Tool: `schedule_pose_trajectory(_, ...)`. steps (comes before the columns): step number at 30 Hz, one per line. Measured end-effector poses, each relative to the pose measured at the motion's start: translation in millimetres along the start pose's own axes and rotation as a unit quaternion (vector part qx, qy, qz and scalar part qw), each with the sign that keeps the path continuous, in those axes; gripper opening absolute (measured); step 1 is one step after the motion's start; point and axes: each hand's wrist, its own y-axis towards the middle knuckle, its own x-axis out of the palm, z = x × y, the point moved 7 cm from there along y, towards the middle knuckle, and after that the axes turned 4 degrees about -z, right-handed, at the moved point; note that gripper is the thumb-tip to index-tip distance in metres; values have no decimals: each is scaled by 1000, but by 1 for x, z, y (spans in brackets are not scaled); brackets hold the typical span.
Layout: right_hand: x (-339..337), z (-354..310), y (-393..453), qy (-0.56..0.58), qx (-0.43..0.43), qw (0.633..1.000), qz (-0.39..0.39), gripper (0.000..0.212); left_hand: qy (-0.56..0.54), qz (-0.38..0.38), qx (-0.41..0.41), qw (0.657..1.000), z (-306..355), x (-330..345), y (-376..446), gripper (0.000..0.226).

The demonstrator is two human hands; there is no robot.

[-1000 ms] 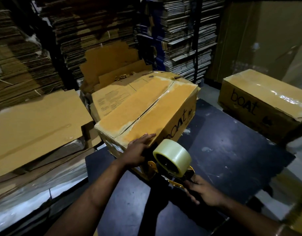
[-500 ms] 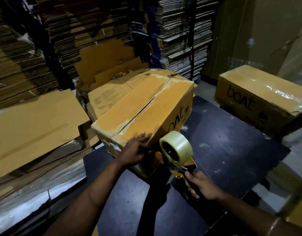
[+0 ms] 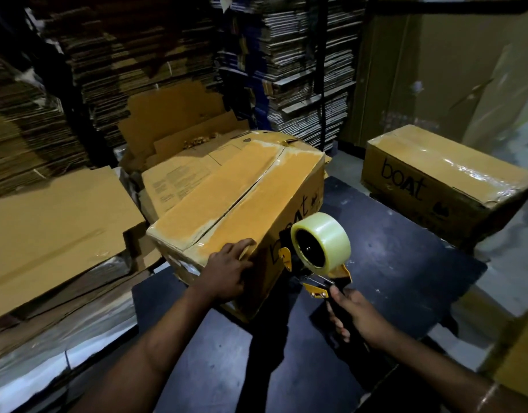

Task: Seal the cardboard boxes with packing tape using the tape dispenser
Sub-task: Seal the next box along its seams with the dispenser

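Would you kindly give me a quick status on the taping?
Left hand flat on near box, steadying it. Right hand grips tape dispenser against the box's side. Top seam untaped; nothing in the way.

Dim storeroom — tall stacks of flattened cardboard (image 3: 310, 70) behind, loose sheets (image 3: 54, 222) left, dark table (image 3: 405, 263) in front

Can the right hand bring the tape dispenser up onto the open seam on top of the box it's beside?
Probably yes. The right hand grips the tape dispenser beside the box, and nothing lies over the top seam. The left hand rests on the near corner, off the seam.
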Motion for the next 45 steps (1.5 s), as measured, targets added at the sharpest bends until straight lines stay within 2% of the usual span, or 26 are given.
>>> schedule_pose_trajectory(4, -1, -16, 0, -1, -17, 1000, 3, 74, 64, -45, -15, 997, 5, -5, 5, 54)
schedule_pose_trajectory(7, 0, -26, 2, -6, -29, 1000, 7, 72, 87, -39, -24, 995, 10, -9, 12, 89)
schedule_pose_trajectory(9, 1, -31, 3, 0, -35, 999, 5, 72, 66, -34, -47, 996, 9, -8, 15, 105)
schedule_pose_trajectory(12, 1, -39, 4, 7, -43, 999, 2, 78, 1, -43, -85, 995, 1, -1, 16, 112)
schedule_pose_trajectory(14, 3, -44, 4, 9, -48, 999, -1, 81, -23, -75, -100, 992, -4, 6, 18, 110)
schedule_pose_trajectory(19, 9, -55, 6, 3, -63, 998, -16, 74, -56, -110, -76, 989, -11, 14, 20, 121)
schedule_pose_trajectory(22, 15, -61, 10, 3, -68, 997, -34, 73, -106, -97, -60, 988, -13, 12, 9, 112)
schedule_pose_trajectory(27, 33, -70, 17, 14, -67, 996, -58, 80, -204, -16, -33, 978, -27, 17, -38, 95)
schedule_pose_trajectory(30, 45, -75, 22, -9, -64, 996, -61, 89, -175, 12, -5, 985, -21, 16, -70, 93)
schedule_pose_trajectory(33, 58, -76, 27, -21, -49, 996, -77, 82, -132, 3, -8, 991, -15, 19, -100, 99)
schedule_pose_trajectory(35, 66, -74, 31, -28, -38, 995, -89, 77, -176, -11, -7, 984, -16, 18, -120, 91)
schedule_pose_trajectory(38, 73, -71, 35, -30, -21, 995, -89, 75, -315, 31, 0, 949, -20, 11, -144, 61)
schedule_pose_trajectory(40, 77, -71, 33, -32, -21, 995, -97, 74, -436, 62, -33, 897, -25, 16, -152, 42)
schedule_pose_trajectory(42, 79, -73, 32, -38, -23, 993, -108, 72, -526, 77, -78, 843, -27, 20, -154, 34)
schedule_pose_trajectory(45, 77, -74, 29, -37, -20, 992, -120, 73, -514, 94, -131, 843, -27, 13, -148, 26)
